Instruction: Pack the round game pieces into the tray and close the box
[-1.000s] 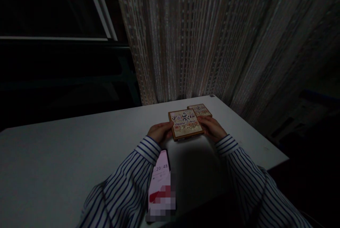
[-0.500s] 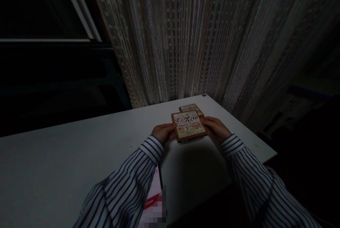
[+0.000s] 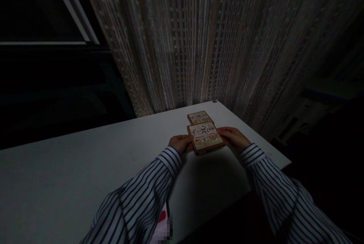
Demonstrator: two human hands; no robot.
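Note:
Between my two hands is a flat Chinese chess box [image 3: 207,137] with a brown edge, dark lettering and a pale printed lid. My left hand [image 3: 181,144] grips its left side, and my right hand [image 3: 233,137] grips the right side, fingers closed on the edges. Just behind it lies a second, matching Chinese chess box [image 3: 199,117] on the white table [image 3: 108,153]; the held box partly covers its near edge. Whether the held box touches the tabletop I cannot tell.
A lit phone-like screen [image 3: 161,223] lies near the front edge, partly hidden by my left sleeve. Behind the table hangs a string curtain [image 3: 182,46]. A small dark patch [image 3: 214,101] marks the far corner. The room around is dark.
My view has shifted slightly. The held box has moved a little nearer relative to the box behind, which now shows more of its lid. Both hands keep their grip.

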